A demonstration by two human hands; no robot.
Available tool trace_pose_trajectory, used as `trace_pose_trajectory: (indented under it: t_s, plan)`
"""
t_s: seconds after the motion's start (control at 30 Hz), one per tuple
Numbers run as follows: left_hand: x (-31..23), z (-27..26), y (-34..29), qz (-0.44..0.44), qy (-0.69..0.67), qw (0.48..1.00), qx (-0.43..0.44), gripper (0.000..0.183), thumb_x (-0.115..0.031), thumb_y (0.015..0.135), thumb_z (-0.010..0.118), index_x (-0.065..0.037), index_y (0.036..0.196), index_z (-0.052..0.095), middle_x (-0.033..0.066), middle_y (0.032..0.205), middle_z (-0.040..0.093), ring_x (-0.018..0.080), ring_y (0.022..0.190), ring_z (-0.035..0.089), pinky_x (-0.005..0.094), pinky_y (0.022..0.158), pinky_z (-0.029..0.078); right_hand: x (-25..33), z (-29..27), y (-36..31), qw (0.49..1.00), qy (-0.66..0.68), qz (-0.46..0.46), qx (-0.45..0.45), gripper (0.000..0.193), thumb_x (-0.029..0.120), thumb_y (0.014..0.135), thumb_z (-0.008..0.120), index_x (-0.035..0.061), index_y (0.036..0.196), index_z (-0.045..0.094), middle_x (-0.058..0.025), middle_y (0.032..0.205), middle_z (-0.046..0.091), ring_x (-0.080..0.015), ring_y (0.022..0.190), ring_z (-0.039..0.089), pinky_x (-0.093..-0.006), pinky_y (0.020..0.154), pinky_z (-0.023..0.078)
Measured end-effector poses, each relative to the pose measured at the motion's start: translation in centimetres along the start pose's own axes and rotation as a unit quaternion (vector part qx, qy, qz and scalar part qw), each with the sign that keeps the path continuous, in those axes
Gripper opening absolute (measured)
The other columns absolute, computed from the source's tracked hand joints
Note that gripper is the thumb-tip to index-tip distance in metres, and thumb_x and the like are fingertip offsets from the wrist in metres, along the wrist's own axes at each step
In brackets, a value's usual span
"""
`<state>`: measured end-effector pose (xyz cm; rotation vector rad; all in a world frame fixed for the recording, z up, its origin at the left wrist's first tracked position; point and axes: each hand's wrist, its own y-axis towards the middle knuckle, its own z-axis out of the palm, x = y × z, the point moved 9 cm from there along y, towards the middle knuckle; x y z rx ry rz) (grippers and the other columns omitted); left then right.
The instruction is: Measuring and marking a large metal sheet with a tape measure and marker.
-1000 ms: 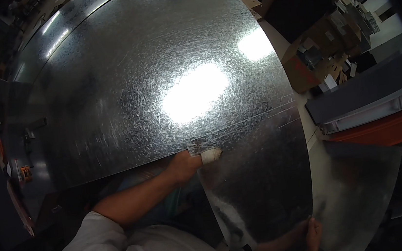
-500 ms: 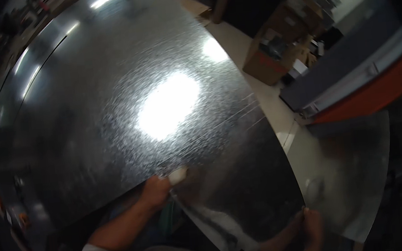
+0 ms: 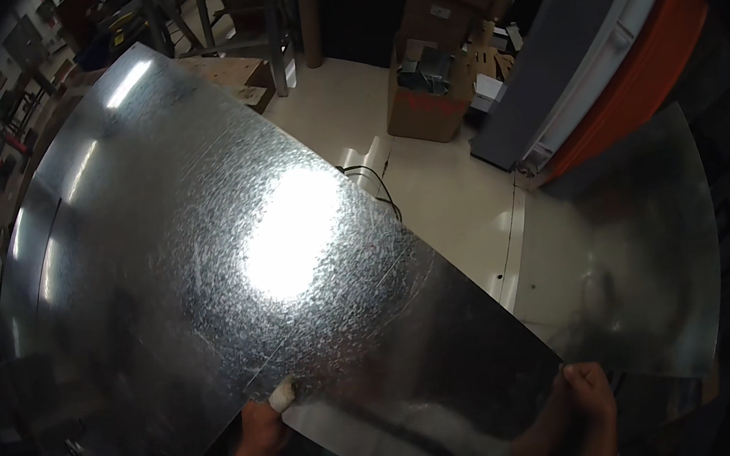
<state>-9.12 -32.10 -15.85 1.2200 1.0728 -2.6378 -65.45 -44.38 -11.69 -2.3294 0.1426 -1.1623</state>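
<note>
A large, shiny galvanized metal sheet (image 3: 149,286) stretches out from my hands, with a bright reflection near its middle. My left hand (image 3: 264,427) is closed on the sheet's near edge. Its thumb lies on top and has a pale wrap (image 3: 282,395) around it. Farther right, my right hand (image 3: 588,390) pinches the sheet near its right-hand corner. The fingers under the metal are hidden from sight.
Another metal sheet (image 3: 645,270) stands or lies at the right, beside a grey and orange machine or cabinet (image 3: 596,52). Beyond the pale floor (image 3: 450,192) are an open cardboard box (image 3: 428,110), an upright tube (image 3: 310,22) and a cable (image 3: 386,192).
The far end of the sheet has swung left and drawn lower in view, uncovering more floor and the cable. Both hands keep their hold; the left one appears lower. The view has turned too.
</note>
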Motion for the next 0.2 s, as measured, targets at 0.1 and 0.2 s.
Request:
trace_pose_trajectory:
  t_s: [0.1,0.2]
  plan:
    - [-0.5,0.1,0.0,0.006,-0.015,1.0,0.0,0.071,-0.019,0.084,0.088,-0.001,0.144,0.054,0.0145,0.134,0.065,0.0326,0.118,0.066,0.0508,0.105,0.054,1.3,0.7,0.0,1.0,0.0,-0.006,-0.003,0.043,0.028,0.106,0.059,-0.0029,0.08,0.073,-0.0012,0.07,0.069,-0.0069,0.068,0.06,-0.0285,0.061,0.047]
    - [-0.5,-0.9,0.1,0.03,0.051,0.998,-0.018,0.079,-0.027,0.084,0.088,-0.002,0.149,0.05,0.0146,0.138,0.064,0.0327,0.122,0.065,0.0516,0.107,0.052,0.6,0.8,0.2,1.0,-0.022,0.007,0.019,0.047,0.033,0.107,0.059,-0.0035,0.082,0.075,-0.0024,0.074,0.072,-0.0069,0.069,0.063,-0.0251,0.062,0.047]
